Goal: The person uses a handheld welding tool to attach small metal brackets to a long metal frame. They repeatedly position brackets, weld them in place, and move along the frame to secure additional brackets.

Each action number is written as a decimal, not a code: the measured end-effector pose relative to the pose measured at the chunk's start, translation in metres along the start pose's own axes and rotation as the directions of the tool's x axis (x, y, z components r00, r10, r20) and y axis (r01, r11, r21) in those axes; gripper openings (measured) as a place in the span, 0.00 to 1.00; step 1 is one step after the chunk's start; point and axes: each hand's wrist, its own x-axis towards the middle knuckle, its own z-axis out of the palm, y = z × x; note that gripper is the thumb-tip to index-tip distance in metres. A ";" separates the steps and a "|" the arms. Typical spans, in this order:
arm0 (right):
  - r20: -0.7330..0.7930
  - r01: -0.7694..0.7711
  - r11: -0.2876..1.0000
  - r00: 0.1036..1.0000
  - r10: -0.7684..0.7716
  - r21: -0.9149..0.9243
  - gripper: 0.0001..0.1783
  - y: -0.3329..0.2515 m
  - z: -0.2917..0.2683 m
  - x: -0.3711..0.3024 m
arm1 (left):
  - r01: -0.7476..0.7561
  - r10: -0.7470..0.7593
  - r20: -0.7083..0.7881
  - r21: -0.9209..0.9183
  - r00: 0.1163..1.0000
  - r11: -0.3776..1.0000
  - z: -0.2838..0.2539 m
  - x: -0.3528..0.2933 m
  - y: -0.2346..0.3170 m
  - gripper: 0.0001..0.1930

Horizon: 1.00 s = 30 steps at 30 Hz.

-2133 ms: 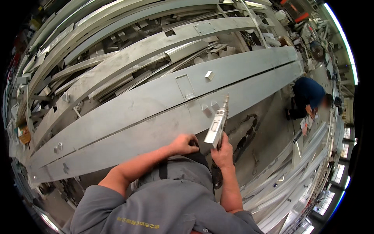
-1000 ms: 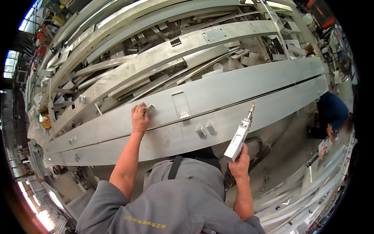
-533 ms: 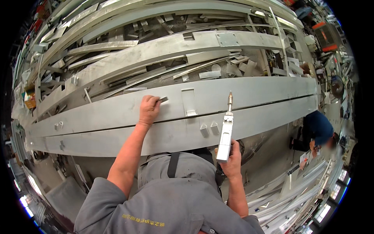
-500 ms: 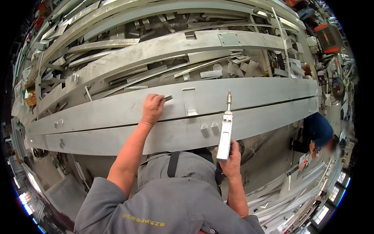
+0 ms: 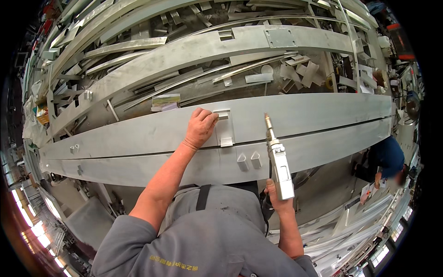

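Note:
Two long grey metal beams (image 5: 175,131) lie side by side before me, a dark narrow gap between them. My left hand (image 5: 201,128) pinches a small metal piece (image 5: 223,117) at the far end of a rectangular recess (image 5: 224,129) in the farther beam. Another small bent metal piece (image 5: 226,142) sits at the recess's near end. In my right hand (image 5: 280,201) is a silver handheld welding gun (image 5: 280,170), its copper-coloured nozzle pointing away, above the beam and right of the recess. Two small triangular metal pieces (image 5: 242,161) stand on the nearer beam.
Beyond the beams, metal offcuts (image 5: 302,71) and strips litter the area. Another long beam (image 5: 184,57) with a cut-out and a drilled plate (image 5: 280,38) spans it. A person in dark blue (image 5: 386,157) bends down at the right. Stacked profiles (image 5: 346,235) lie lower right.
My left hand has moved right, bringing the small metal piece to the recess's far end. The welding gun now tilts with its nozzle toward the left. The whole view has shifted slightly.

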 end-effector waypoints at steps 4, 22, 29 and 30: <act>0.104 -0.016 1.000 0.994 0.016 0.002 0.28 -0.026 0.005 0.006 | -0.022 0.020 0.059 0.040 0.998 0.999 0.002 0.005 -0.005 0.11; 0.213 0.052 0.999 0.976 -0.049 -0.008 0.22 -0.053 0.032 0.052 | -0.026 0.024 0.121 0.018 0.992 1.000 0.001 0.013 -0.008 0.15; 0.230 0.033 0.998 0.973 -0.020 -0.053 0.22 -0.057 0.032 0.056 | -0.024 0.024 0.132 0.003 0.991 1.000 0.001 0.014 -0.009 0.16; 0.234 0.031 0.997 0.972 -0.016 -0.064 0.22 -0.058 0.033 0.056 | -0.030 0.029 0.128 0.006 0.991 1.000 0.001 0.015 -0.010 0.16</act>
